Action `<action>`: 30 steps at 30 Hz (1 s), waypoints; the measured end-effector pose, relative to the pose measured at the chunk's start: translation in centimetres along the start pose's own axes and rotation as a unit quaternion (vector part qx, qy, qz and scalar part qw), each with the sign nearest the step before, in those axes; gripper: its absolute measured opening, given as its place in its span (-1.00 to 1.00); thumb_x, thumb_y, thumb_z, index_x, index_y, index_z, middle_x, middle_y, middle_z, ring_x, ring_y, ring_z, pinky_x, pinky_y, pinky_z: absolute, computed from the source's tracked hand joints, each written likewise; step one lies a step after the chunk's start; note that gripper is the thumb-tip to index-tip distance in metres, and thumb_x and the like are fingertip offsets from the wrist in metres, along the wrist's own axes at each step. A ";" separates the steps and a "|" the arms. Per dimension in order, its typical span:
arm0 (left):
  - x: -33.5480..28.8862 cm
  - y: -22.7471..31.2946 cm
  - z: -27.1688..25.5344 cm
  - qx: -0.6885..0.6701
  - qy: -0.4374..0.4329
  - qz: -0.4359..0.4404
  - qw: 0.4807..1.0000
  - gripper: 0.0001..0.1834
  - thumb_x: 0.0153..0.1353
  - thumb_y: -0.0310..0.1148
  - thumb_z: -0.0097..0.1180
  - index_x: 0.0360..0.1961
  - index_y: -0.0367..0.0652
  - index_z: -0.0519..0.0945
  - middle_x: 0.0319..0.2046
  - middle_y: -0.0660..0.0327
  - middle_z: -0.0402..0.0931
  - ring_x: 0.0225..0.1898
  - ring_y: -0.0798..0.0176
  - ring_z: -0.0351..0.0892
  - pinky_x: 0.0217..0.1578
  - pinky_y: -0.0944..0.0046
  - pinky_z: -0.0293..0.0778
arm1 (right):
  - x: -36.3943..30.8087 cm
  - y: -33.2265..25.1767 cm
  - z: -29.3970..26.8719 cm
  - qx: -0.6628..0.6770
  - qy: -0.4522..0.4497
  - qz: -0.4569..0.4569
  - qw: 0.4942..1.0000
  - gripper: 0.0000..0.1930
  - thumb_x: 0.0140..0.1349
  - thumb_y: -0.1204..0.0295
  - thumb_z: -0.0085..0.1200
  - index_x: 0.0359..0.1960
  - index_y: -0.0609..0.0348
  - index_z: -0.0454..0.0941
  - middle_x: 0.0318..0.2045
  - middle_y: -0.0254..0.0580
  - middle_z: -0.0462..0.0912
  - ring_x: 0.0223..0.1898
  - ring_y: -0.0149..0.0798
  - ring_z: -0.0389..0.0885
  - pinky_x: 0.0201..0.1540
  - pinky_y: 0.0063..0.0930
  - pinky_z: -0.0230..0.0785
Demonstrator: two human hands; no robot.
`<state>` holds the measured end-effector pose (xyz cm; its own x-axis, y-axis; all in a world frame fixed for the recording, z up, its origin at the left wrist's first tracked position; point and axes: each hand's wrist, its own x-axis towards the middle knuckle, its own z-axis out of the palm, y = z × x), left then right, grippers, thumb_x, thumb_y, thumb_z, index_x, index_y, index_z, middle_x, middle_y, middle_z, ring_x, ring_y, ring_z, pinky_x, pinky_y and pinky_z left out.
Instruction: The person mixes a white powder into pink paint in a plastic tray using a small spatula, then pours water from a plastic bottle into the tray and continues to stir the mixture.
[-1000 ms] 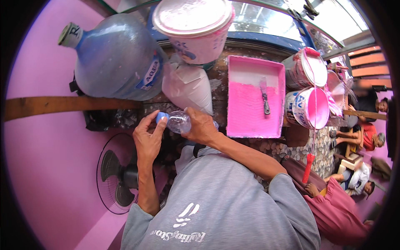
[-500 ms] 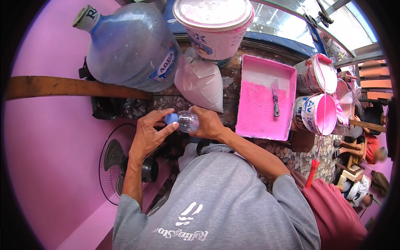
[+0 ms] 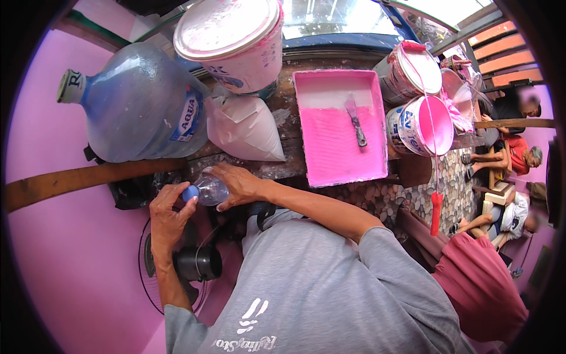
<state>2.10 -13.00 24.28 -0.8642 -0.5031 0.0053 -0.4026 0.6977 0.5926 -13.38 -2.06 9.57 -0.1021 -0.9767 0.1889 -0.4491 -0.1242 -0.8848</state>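
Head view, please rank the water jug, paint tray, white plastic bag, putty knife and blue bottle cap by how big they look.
Largest to smallest:
1. Water jug
2. Paint tray
3. White plastic bag
4. Putty knife
5. Blue bottle cap
The jug's lead over the tray is modest; nearness to the camera may affect it.

Grey shirt (image 3: 336,277), faintly heathered. Short sleeves (image 3: 395,259), ending well back from left grip (image 3: 171,207) and right grip (image 3: 240,186). White print (image 3: 253,316) on front, well behind both grips: slanted strokes, lettering. Dark strap-like loop (image 3: 265,213) at shirt's edge, near right grip.
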 end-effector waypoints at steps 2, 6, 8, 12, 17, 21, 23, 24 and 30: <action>0.2 -0.5 0.3 0.045 0.015 0.021 0.999 -0.68 -0.02 -0.54 0.25 -0.18 -0.32 0.58 -0.39 0.09 0.52 -0.42 0.24 0.55 -0.40 0.32 0.46 | -0.8 -0.2 -1.7 -0.081 0.075 -0.050 0.993 -0.22 -0.12 0.09 0.33 0.09 0.32 0.34 -0.10 0.16 0.52 -0.05 0.11 0.52 0.02 -0.11 0.37; -0.3 -2.8 0.5 0.063 0.037 -0.010 0.997 -0.69 -0.02 -0.48 0.26 -0.19 -0.30 0.58 -0.39 0.07 0.52 -0.43 0.12 0.53 -0.36 0.23 0.45 | -6.8 3.8 -6.8 -0.108 0.285 0.151 0.940 -0.68 0.09 0.23 0.20 -0.24 0.23 0.58 -0.22 0.01 0.60 -0.17 0.03 0.58 -0.09 -0.22 0.43; 0.2 -3.8 0.3 0.080 0.043 -0.033 0.995 -0.68 -0.01 -0.46 0.26 -0.17 -0.30 0.58 -0.38 0.06 0.53 -0.43 0.12 0.53 -0.37 0.23 0.45 | -11.6 8.5 -10.8 -0.257 0.382 0.199 0.865 -0.70 0.07 0.30 0.21 -0.25 0.24 0.54 -0.33 0.01 0.60 -0.29 0.01 0.60 -0.17 -0.26 0.45; 0.9 -5.9 0.0 0.051 0.063 -0.080 0.994 -0.66 0.02 -0.46 0.24 -0.13 -0.32 0.57 -0.33 0.05 0.54 -0.45 0.19 0.54 -0.40 0.25 0.45 | -18.6 11.7 -16.1 -0.417 0.344 0.412 0.734 -0.56 0.06 0.22 0.20 -0.11 0.26 0.50 -0.22 0.08 0.50 -0.10 0.09 0.47 -0.03 -0.07 0.34; 1.7 -5.9 0.1 0.007 0.073 -0.109 0.991 -0.68 0.06 -0.43 0.23 -0.14 -0.33 0.56 -0.34 0.06 0.52 -0.45 0.20 0.53 -0.38 0.26 0.45 | -20.8 13.9 -17.5 -0.366 0.293 0.469 0.749 -0.54 0.03 0.17 0.20 -0.14 0.29 0.52 -0.21 0.10 0.51 -0.10 0.10 0.49 -0.04 -0.06 0.36; 2.0 -5.1 0.6 0.073 0.072 -0.085 0.991 -0.66 0.05 -0.41 0.24 -0.14 -0.32 0.55 -0.37 0.06 0.51 -0.38 0.14 0.56 -0.25 0.23 0.48 | -20.2 14.4 -17.6 -0.310 0.306 0.477 0.763 -0.56 0.00 0.20 0.20 -0.20 0.32 0.52 -0.24 0.12 0.54 -0.13 0.12 0.53 -0.07 -0.06 0.38; 2.3 -4.4 1.3 0.093 0.072 -0.080 0.990 -0.62 0.03 -0.39 0.26 -0.11 -0.32 0.54 -0.36 0.05 0.50 -0.33 0.08 0.55 -0.20 0.21 0.47 | -20.0 14.4 -18.0 -0.304 0.325 0.478 0.757 -0.58 -0.02 0.23 0.20 -0.21 0.32 0.52 -0.28 0.12 0.56 -0.16 0.13 0.55 -0.09 -0.05 0.39; 2.3 -3.3 1.9 0.160 0.145 -0.025 0.976 -0.60 0.01 -0.39 0.27 -0.10 -0.31 0.53 -0.34 0.05 0.49 -0.33 0.07 0.53 -0.22 0.21 0.46 | -19.7 14.4 -18.4 -0.275 0.313 0.498 0.761 -0.60 -0.02 0.25 0.18 -0.24 0.32 0.52 -0.37 0.08 0.57 -0.23 0.09 0.57 -0.14 -0.08 0.41; 2.2 3.4 12.8 -0.191 0.015 -0.075 0.979 -0.68 0.15 -0.39 0.17 -0.06 -0.24 0.54 -0.29 0.07 0.56 -0.23 0.18 0.58 -0.14 0.23 0.48 | -17.4 14.2 -20.1 0.079 0.381 0.528 0.755 -0.65 0.02 0.23 0.13 -0.34 0.32 0.52 -0.59 -0.02 0.56 -0.43 -0.13 0.60 -0.32 -0.24 0.44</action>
<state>-5.01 -5.17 15.96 -0.7927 -0.6039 -0.0836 -0.3764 0.3768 0.8464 -35.83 16.68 2.24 -0.8369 -0.1688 -0.5207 0.3450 0.5759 -0.7412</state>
